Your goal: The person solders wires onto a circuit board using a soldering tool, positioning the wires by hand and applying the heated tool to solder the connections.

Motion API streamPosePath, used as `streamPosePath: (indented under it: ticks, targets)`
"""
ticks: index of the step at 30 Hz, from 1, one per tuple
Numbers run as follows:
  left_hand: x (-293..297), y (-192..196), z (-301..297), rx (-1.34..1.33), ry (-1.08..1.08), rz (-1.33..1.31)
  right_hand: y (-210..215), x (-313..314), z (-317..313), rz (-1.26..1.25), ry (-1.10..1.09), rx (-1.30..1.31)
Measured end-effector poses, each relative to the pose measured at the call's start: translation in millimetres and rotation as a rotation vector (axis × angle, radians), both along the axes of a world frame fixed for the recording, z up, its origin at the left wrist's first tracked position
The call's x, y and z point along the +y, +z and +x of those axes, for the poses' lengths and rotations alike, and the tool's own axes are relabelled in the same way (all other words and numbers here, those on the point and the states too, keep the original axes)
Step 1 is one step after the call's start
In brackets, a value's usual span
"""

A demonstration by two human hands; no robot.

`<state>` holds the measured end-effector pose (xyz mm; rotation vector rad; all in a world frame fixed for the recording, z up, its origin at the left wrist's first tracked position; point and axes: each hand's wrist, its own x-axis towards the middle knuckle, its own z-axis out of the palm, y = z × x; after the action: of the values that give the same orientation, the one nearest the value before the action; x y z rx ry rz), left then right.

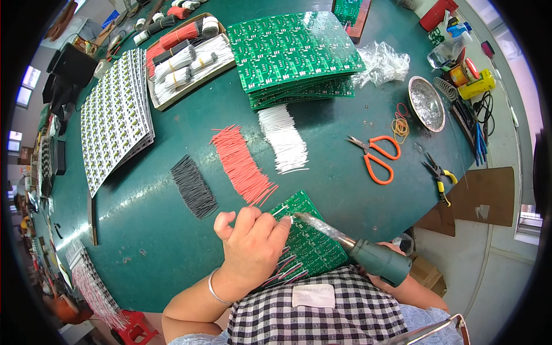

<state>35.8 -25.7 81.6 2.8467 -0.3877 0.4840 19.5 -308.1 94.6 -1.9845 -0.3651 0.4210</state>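
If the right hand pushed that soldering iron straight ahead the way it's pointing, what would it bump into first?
The right hand aims the soldering iron up-left. Its tip already sits at the left hand's fingertips, over the green circuit board, so probably those first.

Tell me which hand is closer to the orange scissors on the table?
The right hand. It grips the soldering iron below the scissors, on their side of the table. The left hand rests on the green circuit board, farther off to their lower left.

Green circuit board point(307, 238), red wires point(241, 165), orange scissors point(376, 156).
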Motion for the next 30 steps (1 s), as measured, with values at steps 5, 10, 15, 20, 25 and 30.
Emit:
streamPosePath:
  ticks: [5, 10, 15, 20, 25, 30]
  targets:
    - [-1, 1, -2, -0.002, 0.017, -0.004, -1, -7, 5, -0.173, 0.109, -0.174]
    - [-2, 1, -2, -0.012, 0.024, -0.005, -7, -9, -2, -0.059, 0.02, -0.142]
    - [-4, 5, -2, -0.03, 0.025, 0.029, -14, -17, -11, -0.045, 0.005, -0.092]
    - [-10, 8, -12, -0.041, -0.023, 0.003, -21, -29, -17, 0.0, 0.067, -0.097]
    - [-11, 2, -15, -0.009, -0.025, -0.009, -9, -20, -12, -0.015, 0.079, -0.14]
    - [-11, 1, -14, -0.001, -0.035, -0.016, -14, -20, -17, -0.047, 0.069, -0.216]
